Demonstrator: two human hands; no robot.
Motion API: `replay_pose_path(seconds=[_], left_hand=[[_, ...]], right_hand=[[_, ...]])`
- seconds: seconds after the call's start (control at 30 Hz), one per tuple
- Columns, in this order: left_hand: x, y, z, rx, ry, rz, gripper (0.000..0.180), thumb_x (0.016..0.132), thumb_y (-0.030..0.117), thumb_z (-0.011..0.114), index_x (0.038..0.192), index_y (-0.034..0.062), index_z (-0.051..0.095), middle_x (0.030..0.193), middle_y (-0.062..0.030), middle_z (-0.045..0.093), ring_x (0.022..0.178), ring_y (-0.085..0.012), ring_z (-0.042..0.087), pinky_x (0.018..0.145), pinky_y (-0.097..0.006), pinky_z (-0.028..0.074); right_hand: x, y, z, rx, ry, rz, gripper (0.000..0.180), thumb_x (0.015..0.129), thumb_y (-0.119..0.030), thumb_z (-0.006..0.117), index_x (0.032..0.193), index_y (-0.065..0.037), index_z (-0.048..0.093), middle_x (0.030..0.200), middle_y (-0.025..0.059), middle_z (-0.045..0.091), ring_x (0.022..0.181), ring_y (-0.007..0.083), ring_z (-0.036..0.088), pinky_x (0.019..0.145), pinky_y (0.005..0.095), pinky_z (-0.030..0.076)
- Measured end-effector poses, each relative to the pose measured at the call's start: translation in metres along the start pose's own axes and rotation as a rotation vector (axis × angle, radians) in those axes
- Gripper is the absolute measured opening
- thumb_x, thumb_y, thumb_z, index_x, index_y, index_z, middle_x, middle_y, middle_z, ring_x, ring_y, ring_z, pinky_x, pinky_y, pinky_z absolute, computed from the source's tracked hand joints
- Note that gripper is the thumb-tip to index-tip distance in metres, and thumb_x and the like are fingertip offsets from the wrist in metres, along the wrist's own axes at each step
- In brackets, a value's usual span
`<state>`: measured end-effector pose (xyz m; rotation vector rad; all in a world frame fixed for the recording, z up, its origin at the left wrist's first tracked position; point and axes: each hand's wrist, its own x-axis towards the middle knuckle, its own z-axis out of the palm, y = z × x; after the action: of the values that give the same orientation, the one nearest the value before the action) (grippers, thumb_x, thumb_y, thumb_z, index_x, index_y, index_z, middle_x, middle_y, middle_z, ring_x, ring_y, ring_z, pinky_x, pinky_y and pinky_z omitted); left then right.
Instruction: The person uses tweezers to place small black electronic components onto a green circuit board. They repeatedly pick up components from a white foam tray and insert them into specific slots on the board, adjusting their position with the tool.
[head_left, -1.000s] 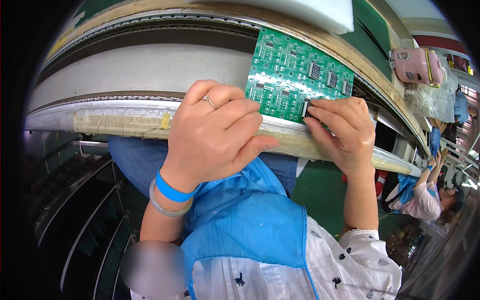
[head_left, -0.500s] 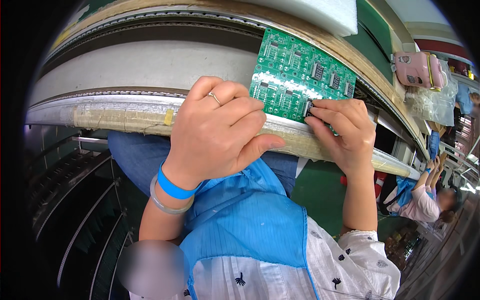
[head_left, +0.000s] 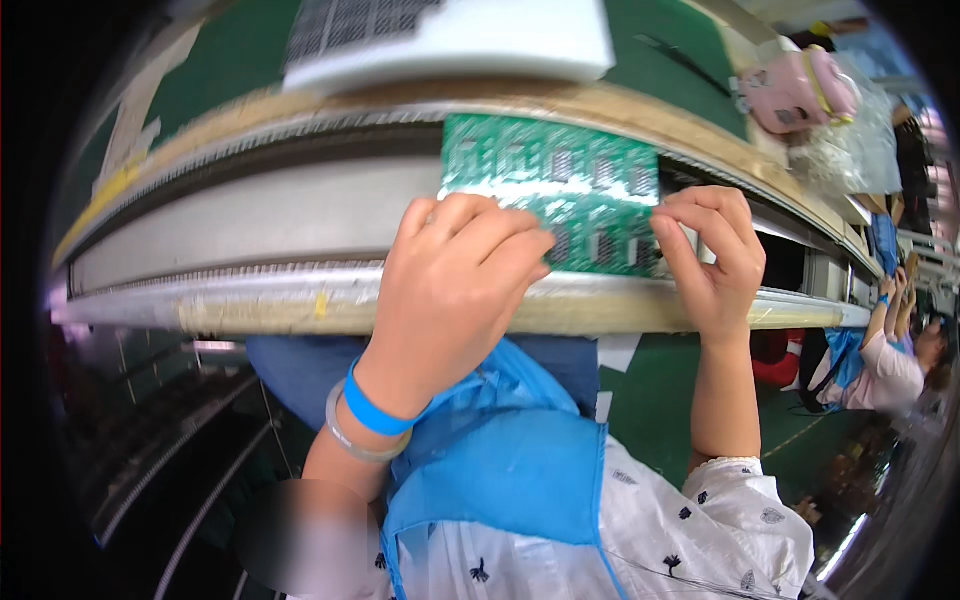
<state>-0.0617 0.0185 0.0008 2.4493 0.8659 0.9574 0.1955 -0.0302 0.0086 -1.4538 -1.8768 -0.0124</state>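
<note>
A green circuit board point(head_left: 500, 187) lies across the rails of a long track in front of me. Dark digit displays point(head_left: 602, 169) stand in its far row, and more dark blocks show in the near row, blurred by motion. My left hand point(head_left: 455, 275) is over the board's near left corner, its fingers curled down and its thumb hidden underneath; whatever they may hold is hidden. At the board's right edge, my right hand point(head_left: 712, 255) brings thumb and forefinger close together in a pinch. Nothing I can name shows between these fingertips.
Beyond the track, a white foam block point(head_left: 500, 50) carries a grid of dark pieces point(head_left: 360, 22). A pink case point(head_left: 800, 92) and clear plastic bags point(head_left: 850, 150) sit at the far right. Black racks point(head_left: 150, 450) stand at lower left. Another person point(head_left: 880, 365) works at far right.
The view has tilted, bringing more of the foam block into sight. My right fingers have left the near-row display for the board's right edge. My left thumb, stretched out before, is now tucked under.
</note>
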Motion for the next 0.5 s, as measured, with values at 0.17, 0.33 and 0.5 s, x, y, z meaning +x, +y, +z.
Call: replay_pose_path(seconds=[0.17, 0.33, 0.5], left_hand=[[0.017, 0.011, 0.013, 0.033, -0.072, 0.012, 0.023, 0.076, 0.007, 0.079, 0.098, 0.006, 0.074, 0.102, -0.0057, 0.073, 0.096, -0.0273, 0.064, 0.084, -0.041, 0.046], [0.023, 0.016, 0.016, 0.085, -0.142, 0.008, 0.019, 0.075, 0.007, 0.08, 0.093, 0.0055, 0.075, 0.101, -0.0068, 0.074, 0.094, -0.0284, 0.066, 0.085, -0.041, 0.048], [0.024, 0.012, 0.011, 0.11, -0.223, 0.02, 0.021, 0.075, 0.006, 0.081, 0.095, 0.0049, 0.076, 0.103, -0.0081, 0.075, 0.095, -0.0291, 0.067, 0.085, -0.041, 0.051]], right_hand=[[0.016, 0.038, -0.027, -0.028, 0.051, 0.048, 0.012, 0.082, 0.001, 0.079, 0.094, -0.001, 0.076, 0.094, 0.0104, 0.072, 0.089, 0.0242, 0.067, 0.079, 0.0338, 0.053], [0.013, 0.037, -0.029, 0.077, -0.071, -0.036, 0.01, 0.082, -0.01, 0.08, 0.091, -0.006, 0.075, 0.093, 0.0063, 0.07, 0.09, 0.0265, 0.064, 0.08, 0.038, 0.049], [-0.018, 0.015, -0.013, 0.217, -0.145, -0.133, 0.017, 0.078, -0.014, 0.082, 0.088, -0.007, 0.071, 0.091, 0.0037, 0.067, 0.087, 0.0255, 0.061, 0.075, 0.0382, 0.046]])
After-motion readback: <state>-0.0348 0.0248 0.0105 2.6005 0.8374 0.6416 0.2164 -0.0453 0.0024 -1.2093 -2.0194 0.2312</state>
